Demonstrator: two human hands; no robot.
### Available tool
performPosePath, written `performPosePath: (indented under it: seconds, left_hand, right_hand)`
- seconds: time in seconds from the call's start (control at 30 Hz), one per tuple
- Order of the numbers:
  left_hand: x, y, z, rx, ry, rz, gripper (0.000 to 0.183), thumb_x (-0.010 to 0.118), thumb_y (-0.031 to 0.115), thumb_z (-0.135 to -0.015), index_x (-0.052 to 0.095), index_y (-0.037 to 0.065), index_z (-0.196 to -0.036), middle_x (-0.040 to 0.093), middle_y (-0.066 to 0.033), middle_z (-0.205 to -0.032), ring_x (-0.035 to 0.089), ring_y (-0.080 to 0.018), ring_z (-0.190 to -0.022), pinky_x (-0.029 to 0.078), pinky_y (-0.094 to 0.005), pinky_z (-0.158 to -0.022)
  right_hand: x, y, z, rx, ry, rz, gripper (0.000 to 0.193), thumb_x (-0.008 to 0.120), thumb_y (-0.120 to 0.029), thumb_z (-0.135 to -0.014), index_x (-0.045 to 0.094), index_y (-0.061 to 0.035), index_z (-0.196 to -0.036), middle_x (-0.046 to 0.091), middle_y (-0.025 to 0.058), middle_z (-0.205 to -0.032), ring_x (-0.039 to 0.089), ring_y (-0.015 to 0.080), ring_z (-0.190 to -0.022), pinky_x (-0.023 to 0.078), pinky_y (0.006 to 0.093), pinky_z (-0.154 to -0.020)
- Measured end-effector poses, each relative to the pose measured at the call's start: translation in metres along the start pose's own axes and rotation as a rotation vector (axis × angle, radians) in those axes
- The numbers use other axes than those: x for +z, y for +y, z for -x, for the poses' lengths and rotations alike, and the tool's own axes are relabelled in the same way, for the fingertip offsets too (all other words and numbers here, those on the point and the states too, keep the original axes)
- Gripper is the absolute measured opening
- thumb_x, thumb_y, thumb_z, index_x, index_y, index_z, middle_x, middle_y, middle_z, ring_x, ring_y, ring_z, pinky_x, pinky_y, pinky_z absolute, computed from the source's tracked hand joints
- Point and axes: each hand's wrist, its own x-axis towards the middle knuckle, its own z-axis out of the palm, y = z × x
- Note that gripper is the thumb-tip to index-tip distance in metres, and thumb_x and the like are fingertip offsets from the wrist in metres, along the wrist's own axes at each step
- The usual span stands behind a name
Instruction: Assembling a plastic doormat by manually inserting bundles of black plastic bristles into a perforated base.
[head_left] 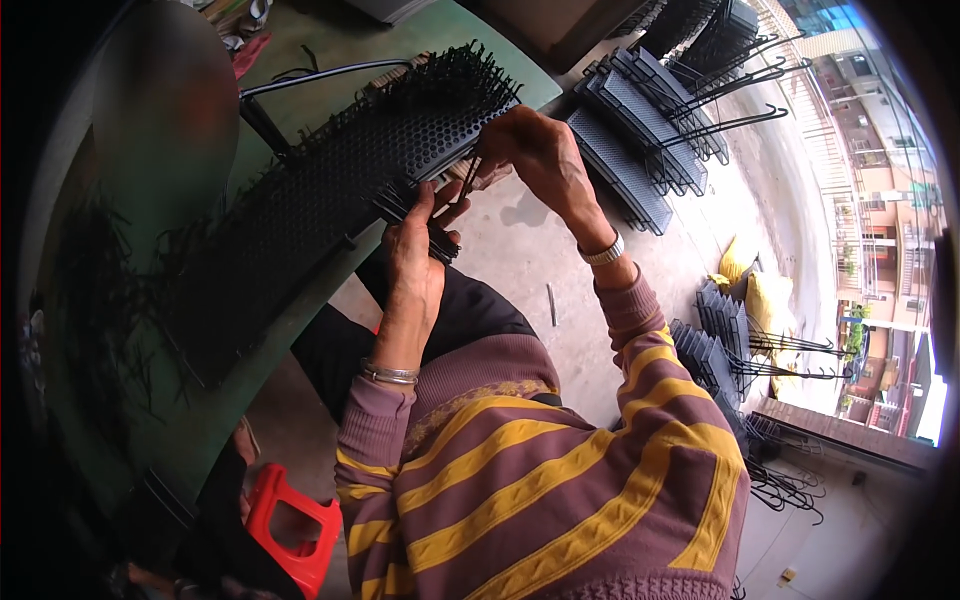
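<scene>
My left hand (412, 240) is closed around a bundle of thin black strips (440, 244), whose ends stick out on both sides of the fingers. Just beyond it, my right hand (540, 155) is raised with the fingers pinched on one thin dark strip (470, 177), close to the left fingertips. Beside both hands, a long black perforated panel (330, 200) lies on a green table (535, 85). Many black strips (455, 80) stand up in rows along its far edge. What the strips are made of cannot be told.
Across the table at the left, another person (165, 130) is blurred. More black strips (100, 300) lie near that person. A red plastic stool (290, 525) is below the table. Stacked black mesh racks with hooks (640, 125) are at the right, near yellow sacks (768, 305).
</scene>
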Motion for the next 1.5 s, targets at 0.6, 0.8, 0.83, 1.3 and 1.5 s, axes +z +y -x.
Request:
performPosePath:
  seconds: [0.6,0.8,0.83,1.3,1.5]
  left_hand:
    - [0.005,-0.005,0.006,-0.081,0.009,0.183,0.019,0.057,0.021,-0.094,0.055,0.006,-0.106,0.058,-0.012,-0.095,0.063,-0.0248,-0.093,0.054,-0.0457,-0.083]
    - [0.003,-0.008,0.007,-0.105,0.008,0.202,0.023,0.055,0.021,-0.093,0.053,0.006,-0.11,0.057,-0.0102,-0.095,0.062,-0.0238,-0.093,0.055,-0.0463,-0.081]
    - [0.003,-0.008,0.007,-0.112,0.028,0.199,0.022,0.056,0.021,-0.093,0.054,0.005,-0.109,0.056,-0.0093,-0.092,0.061,-0.0222,-0.088,0.054,-0.0467,-0.082]
    - [-0.002,-0.014,0.004,-0.118,-0.034,0.183,0.019,0.058,0.023,-0.094,0.057,0.005,-0.102,0.044,0.0025,-0.07,0.042,-0.0091,-0.059,0.041,-0.0291,-0.055]
    - [-0.001,-0.012,0.007,-0.139,-0.029,0.137,0.019,0.061,0.024,-0.092,0.058,0.005,-0.096,0.046,0.0015,-0.069,0.042,-0.0098,-0.057,0.042,-0.0291,-0.055]
  right_hand:
    - [-0.003,0.026,-0.041,-0.325,0.42,0.363,0.004,0.053,-0.001,-0.091,0.054,-0.0032,-0.094,0.069,0.0078,-0.074,0.07,0.016,-0.07,0.051,0.0237,-0.058]
    - [-0.003,0.032,-0.045,-0.393,0.426,0.467,0.004,0.054,0.0,-0.09,0.054,-0.003,-0.093,0.068,0.0072,-0.071,0.069,0.0169,-0.068,0.051,0.0248,-0.056]
    - [-0.003,0.03,-0.045,-0.395,0.424,0.466,0.004,0.054,0.0,-0.09,0.054,-0.003,-0.093,0.068,0.0072,-0.071,0.069,0.0169,-0.068,0.051,0.0248,-0.056]
    - [-0.003,0.024,-0.052,-0.375,0.327,0.345,0.003,0.056,-0.003,-0.091,0.057,-0.0005,-0.091,0.068,0.0096,-0.075,0.07,0.0168,-0.071,0.052,0.0247,-0.059]
    - [0.003,0.021,-0.051,-0.312,0.337,0.437,0.006,0.056,-0.006,-0.091,0.057,-0.0002,-0.091,0.067,0.0106,-0.074,0.07,0.0182,-0.07,0.051,0.0253,-0.056]
